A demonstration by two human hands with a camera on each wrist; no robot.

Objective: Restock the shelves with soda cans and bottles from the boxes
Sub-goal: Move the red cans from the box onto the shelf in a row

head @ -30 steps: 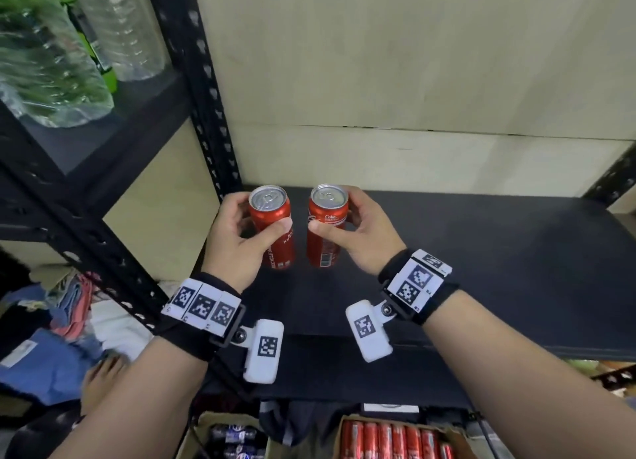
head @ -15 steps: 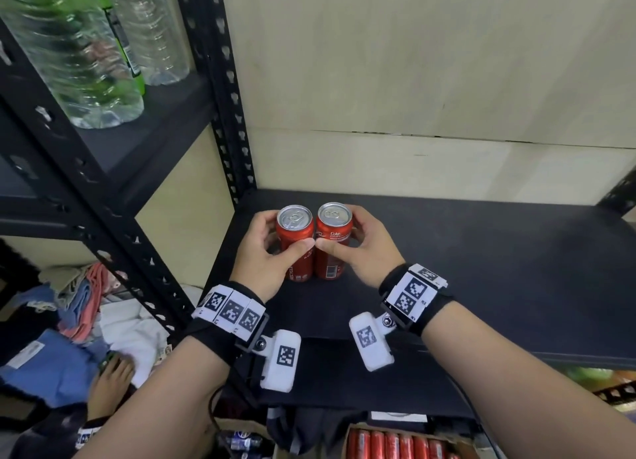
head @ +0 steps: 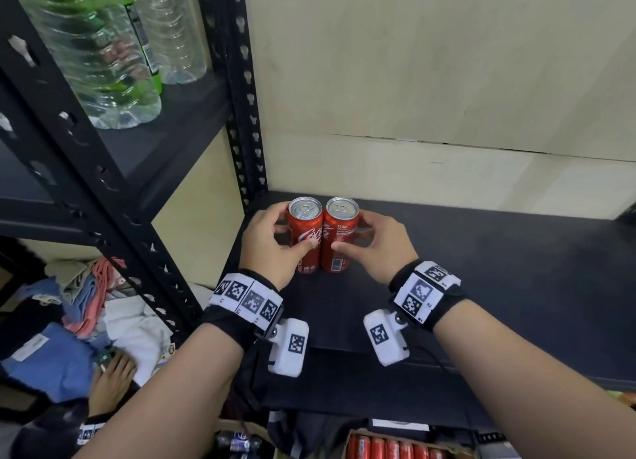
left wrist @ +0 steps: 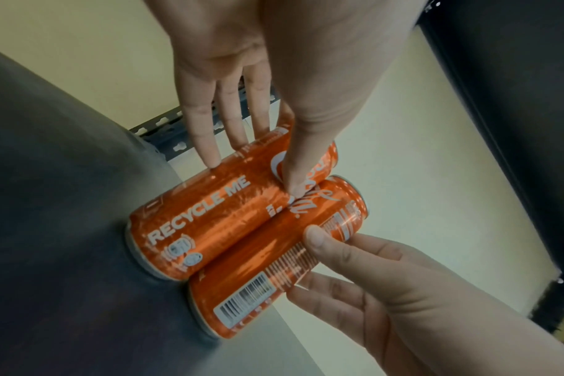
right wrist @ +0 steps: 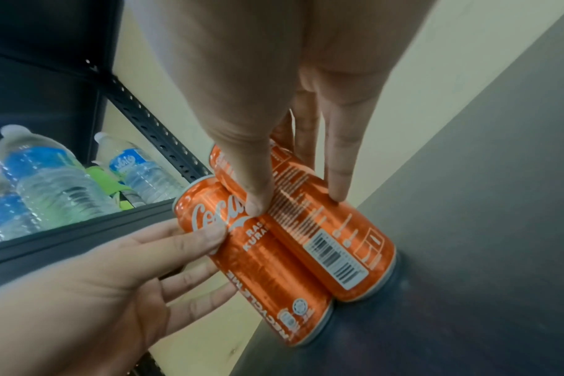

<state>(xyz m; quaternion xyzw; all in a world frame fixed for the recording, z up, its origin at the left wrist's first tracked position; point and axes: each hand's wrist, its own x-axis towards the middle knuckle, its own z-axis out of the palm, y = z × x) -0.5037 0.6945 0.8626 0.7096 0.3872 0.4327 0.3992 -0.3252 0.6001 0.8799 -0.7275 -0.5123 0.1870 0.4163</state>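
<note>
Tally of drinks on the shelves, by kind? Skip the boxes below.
Red cans: 2, left can and right can, upright and side by side on the lower shelf.
Clear water bottles: 3 visible.
Green bottle: 1, partly hidden.
Total: 6 visible.

Clear plastic water bottles (head: 103, 63) on the upper black shelf cut off by the top edge and smeared, labels unreadable. Green plastic bottle (head: 137, 45) mostly hidden behind them. Cardboard box of red cans (head: 395, 446) cropped at the bottom edge, count not tellable. Dark bottles (head: 237, 443) beside it mostly out of frame. Far side of the left red soda can (head: 305, 235) covered by the left hand (head: 272, 248); fingertips behind the right red soda can (head: 339, 235) out of sight.
</note>
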